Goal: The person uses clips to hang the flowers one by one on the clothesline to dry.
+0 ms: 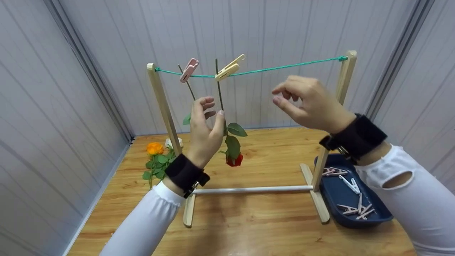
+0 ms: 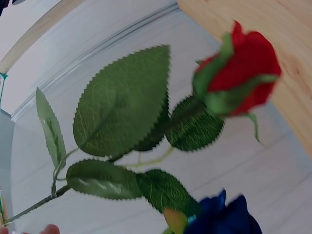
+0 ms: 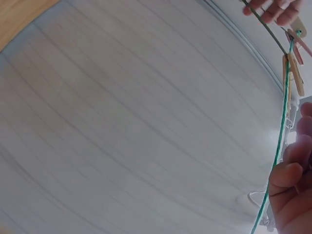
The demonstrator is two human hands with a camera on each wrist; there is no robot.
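A red rose (image 1: 234,160) hangs head down from a green cord (image 1: 284,67), its stem clamped by a yellow clothespin (image 1: 227,72). My left hand (image 1: 206,131) is beside that stem, fingers loosely bent and thumb close to it, gripping nothing. A pink clothespin (image 1: 189,70) holds a second stem further left, mostly behind the left hand. Low in the left wrist view shows a blue flower (image 2: 224,214). My right hand (image 1: 302,101) hovers in front of the cord's right half, away from the yellow clothespin, with loosely curled fingers and nothing in them.
Wooden posts (image 1: 164,110) carry the cord, joined below by a white bar (image 1: 252,190). At right, a dark blue basin (image 1: 341,217) contains several clothespins (image 1: 350,184). An orange flower (image 1: 155,148) and a white flower (image 1: 174,143) lie on the table at left. Panel walls surround the table.
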